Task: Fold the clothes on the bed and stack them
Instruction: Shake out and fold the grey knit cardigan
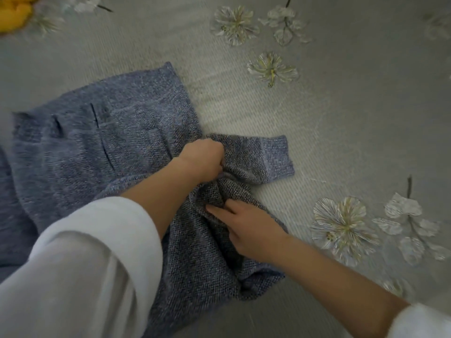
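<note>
Presently, I note the left hand (203, 158) is balled into a fist, fingers curled tight on a bunched fold of the blue-grey woven knit garment (122, 147) where its short sleeve (266, 158) joins the body. The right hand (249, 230) sits just beside it, nearer me, fingers partly closed and pinching a ridge of the same cloth. Both arms wear white sleeves.

The garment lies on the grey bedspread with printed white flowers (341, 106), body spread to the left, sleeve pointing right, and lower portion rumpled under my forearms. A yellow cloth item (14, 13) rests well apart at the far left corner.

In my judgement the fabric is soft, limp and moderately thick; it will sag and crease rather than hold a line. Seams and the sleeve cuff offer the firmest purchase. No fold is yet complete.
</note>
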The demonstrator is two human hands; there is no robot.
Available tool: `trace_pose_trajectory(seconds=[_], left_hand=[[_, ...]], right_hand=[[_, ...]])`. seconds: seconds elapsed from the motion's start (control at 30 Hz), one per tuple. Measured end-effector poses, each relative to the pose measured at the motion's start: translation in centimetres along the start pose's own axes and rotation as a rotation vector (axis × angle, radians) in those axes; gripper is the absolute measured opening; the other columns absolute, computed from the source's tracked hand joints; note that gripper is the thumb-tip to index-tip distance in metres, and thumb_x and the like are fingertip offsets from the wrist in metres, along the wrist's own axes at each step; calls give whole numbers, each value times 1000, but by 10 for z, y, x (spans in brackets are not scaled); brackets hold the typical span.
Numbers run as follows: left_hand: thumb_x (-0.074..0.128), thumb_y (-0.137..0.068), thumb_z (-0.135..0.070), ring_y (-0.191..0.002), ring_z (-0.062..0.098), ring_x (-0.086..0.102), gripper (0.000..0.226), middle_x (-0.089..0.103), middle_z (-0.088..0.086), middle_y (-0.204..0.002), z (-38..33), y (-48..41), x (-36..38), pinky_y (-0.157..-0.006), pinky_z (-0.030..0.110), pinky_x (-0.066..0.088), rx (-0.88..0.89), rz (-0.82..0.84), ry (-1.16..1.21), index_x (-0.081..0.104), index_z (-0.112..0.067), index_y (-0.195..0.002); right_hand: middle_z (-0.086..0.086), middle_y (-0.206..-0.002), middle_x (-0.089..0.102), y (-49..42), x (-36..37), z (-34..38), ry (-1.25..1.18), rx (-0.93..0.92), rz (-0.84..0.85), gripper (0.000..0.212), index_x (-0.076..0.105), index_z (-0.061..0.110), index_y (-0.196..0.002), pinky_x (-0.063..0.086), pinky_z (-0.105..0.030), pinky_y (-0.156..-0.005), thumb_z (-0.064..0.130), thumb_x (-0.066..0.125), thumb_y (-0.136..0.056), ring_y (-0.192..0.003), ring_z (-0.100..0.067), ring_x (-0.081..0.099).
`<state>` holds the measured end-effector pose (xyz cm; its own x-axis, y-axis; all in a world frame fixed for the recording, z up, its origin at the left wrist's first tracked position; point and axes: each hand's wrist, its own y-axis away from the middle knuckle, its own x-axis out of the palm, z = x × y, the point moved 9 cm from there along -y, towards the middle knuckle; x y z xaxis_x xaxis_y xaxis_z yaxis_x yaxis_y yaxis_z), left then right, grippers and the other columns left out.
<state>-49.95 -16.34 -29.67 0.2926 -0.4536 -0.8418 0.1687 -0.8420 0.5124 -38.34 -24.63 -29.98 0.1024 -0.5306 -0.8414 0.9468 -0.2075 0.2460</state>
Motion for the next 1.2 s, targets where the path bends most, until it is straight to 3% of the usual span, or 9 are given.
trace_pose_trajectory(seconds=[0.1,0.2,0.33,0.43,0.57,0.67,0.9,1.03,1.2], left_hand=[[50,-97,-23,-87,24,55,17,59,6,-91,27,13,-15,-72,31,42,-116,-189,568,61,-12,-102],[41,-101,-19,-75,14,56,20,60,-2,-78,72,39,-25,-65,26,48,-232,-297,1572,56,-15,-90],[32,-101,-20,-93,21,67,30,70,5,-95,136,80,-45,-87,36,52,-105,-509,2245,61,-11,-99],[34,-98,-17,-111,30,62,33,70,15,-107,188,112,-33,-96,46,47,-81,-720,2532,64,-5,-103],[34,-98,-17,-63,12,56,29,61,-5,-76,231,167,60,-58,19,50,-655,-775,2389,55,-18,-79],[34,-100,-37,-92,18,56,32,60,2,-101,243,187,112,-88,31,48,-849,-625,2284,55,-16,-112],[42,-95,3,-88,16,61,47,57,7,-126,258,174,80,-72,34,55,-758,-689,2009,42,-19,-136],[36,-95,6,-86,14,65,52,61,-2,-111,275,173,10,-63,30,57,-470,-864,1940,38,-25,-137],[34,-93,7,-100,21,68,46,67,4,-116,305,173,-47,-81,40,57,-176,-909,2073,47,-22,-125]], right_hand=[[-6,-90,61,13,-22,-6,95,96,-184,42,61,10,-117,47,-32,-63,20,70,-77,-76,-26,59],[-2,-68,58,20,-42,-20,147,278,-272,33,53,13,-82,39,-27,-52,35,76,-72,-58,-24,58],[7,-70,44,2,-49,-8,-45,293,-208,29,32,22,-84,28,-30,-50,34,58,-86,-57,-21,49],[8,-69,46,-17,-56,56,-52,71,-273,20,43,19,-86,29,-25,-46,25,62,-81,-50,-12,38],[-2,-99,52,-30,-7,102,50,-65,-33,23,44,15,-113,37,-30,-63,20,49,-91,-83,-21,53],[-4,-114,46,-26,20,92,138,29,95,30,37,16,-120,37,-34,-77,23,47,-93,-102,-24,48],[-2,-106,58,-16,7,55,213,322,128,29,42,18,-106,44,-32,-69,32,56,-85,-95,-22,59],[-1,-92,61,-25,-2,87,128,227,76,31,27,23,-88,34,-29,-56,22,58,-81,-79,-26,63],[2,-68,51,-38,-19,133,-39,47,-110,33,43,16,-81,38,-29,-37,3,68,-64,-49,-21,52]])
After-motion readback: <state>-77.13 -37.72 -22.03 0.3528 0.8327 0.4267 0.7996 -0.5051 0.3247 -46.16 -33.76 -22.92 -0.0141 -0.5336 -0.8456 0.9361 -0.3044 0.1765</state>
